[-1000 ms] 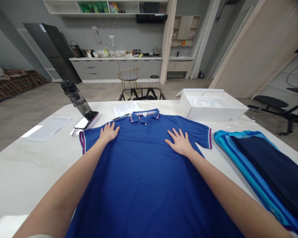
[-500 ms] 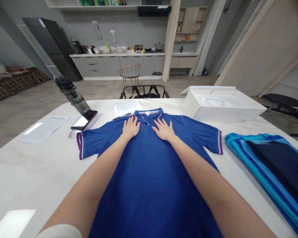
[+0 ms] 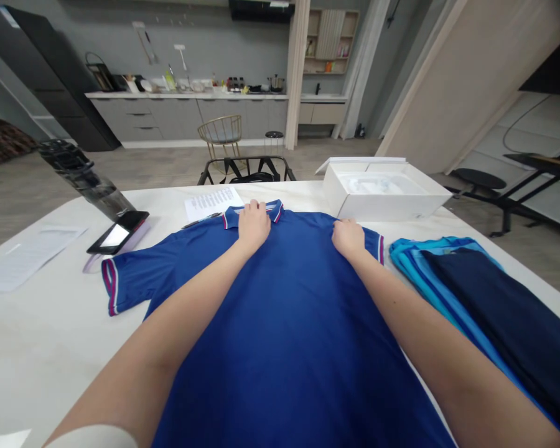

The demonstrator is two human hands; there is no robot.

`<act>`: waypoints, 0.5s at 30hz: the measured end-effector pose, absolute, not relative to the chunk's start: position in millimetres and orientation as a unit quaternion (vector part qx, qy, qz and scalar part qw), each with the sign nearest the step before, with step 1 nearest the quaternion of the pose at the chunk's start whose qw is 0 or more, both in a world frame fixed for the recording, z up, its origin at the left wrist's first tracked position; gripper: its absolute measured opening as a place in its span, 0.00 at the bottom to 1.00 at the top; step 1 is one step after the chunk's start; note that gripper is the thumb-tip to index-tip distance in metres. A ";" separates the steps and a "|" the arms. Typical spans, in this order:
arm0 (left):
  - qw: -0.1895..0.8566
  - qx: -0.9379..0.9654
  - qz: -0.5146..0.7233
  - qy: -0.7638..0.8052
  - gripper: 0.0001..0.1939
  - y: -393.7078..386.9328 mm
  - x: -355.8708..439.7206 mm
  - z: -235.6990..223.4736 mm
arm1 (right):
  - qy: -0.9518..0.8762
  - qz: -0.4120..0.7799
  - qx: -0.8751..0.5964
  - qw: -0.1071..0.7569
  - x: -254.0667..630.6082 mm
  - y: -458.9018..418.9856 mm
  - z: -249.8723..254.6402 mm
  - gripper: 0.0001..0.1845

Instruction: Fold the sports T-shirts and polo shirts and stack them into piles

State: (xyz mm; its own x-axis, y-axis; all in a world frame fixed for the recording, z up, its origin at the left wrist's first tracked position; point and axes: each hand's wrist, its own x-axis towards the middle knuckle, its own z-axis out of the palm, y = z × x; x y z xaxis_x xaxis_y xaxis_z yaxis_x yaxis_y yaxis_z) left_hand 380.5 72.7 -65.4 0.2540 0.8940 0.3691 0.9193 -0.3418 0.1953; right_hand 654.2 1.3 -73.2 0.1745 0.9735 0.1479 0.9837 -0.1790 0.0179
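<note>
Pressing on a blue polo shirt, the left hand curls at the collar and the right hand at the shoulder; I cannot tell if they pinch cloth. The shirt lies on a white table. A hard tug could wrinkle it or push its sleeve into the phone.

An open white box stands near folded blue garments, probably shirts, on the white table.
</note>
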 end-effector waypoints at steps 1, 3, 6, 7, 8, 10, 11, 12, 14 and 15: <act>-0.006 -0.810 -0.201 -0.550 0.20 78.6 398.0 -63.4 | -0.623 -0.067 -0.779 0.027 666.1 -0.6 -71.8 0.23; -0.085 -0.830 -0.178 -0.522 0.20 94.8 432.4 -63.5 | -0.587 -0.073 -0.806 0.006 684.0 -2.4 -70.6 0.24; -0.174 -0.826 -0.162 -0.511 0.20 120.8 478.1 -70.7 | -0.546 -0.067 -0.835 -0.020 701.6 -1.2 -71.3 0.24; -0.192 -0.827 -0.155 -0.505 0.19 127.9 491.2 -73.7 | -0.538 -0.067 -0.840 -0.025 706.7 -0.1 -71.6 0.25; -0.206 -0.830 -0.144 -0.499 0.19 133.6 503.0 -76.4 | -0.532 -0.070 -0.844 -0.030 711.7 1.1 -71.7 0.25; -0.219 -0.833 -0.116 -0.494 0.19 141.1 522.7 -80.7 | -0.526 -0.081 -0.846 -0.041 721.4 3.0 -71.1 0.26; -0.222 -0.833 -0.104 -0.495 0.18 143.2 530.4 -82.0 | -0.525 -0.087 -0.846 -0.049 725.8 3.4 -70.4 0.25; -0.224 -0.832 -0.096 -0.498 0.17 144.5 536.6 -82.8 | -0.527 -0.091 -0.843 -0.059 729.6 3.3 -69.4 0.25; -0.231 -0.828 -0.095 -0.502 0.15 145.5 544.6 -83.2 | -0.548 -0.099 -0.826 -0.083 735.0 1.8 -66.3 0.24; -0.234 -0.825 -0.100 -0.504 0.14 145.5 546.5 -83.2 | -0.565 -0.101 -0.814 -0.093 736.5 0.4 -64.0 0.24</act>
State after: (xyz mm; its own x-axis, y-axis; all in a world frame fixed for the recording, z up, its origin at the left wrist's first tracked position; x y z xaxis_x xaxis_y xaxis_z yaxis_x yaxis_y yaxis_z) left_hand 546.5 145.5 -83.2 0.4716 0.8789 -0.0712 0.7851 -0.3817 0.4878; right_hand 736.5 0.4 -64.0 0.3413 0.9381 0.0593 0.9007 -0.3445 0.2647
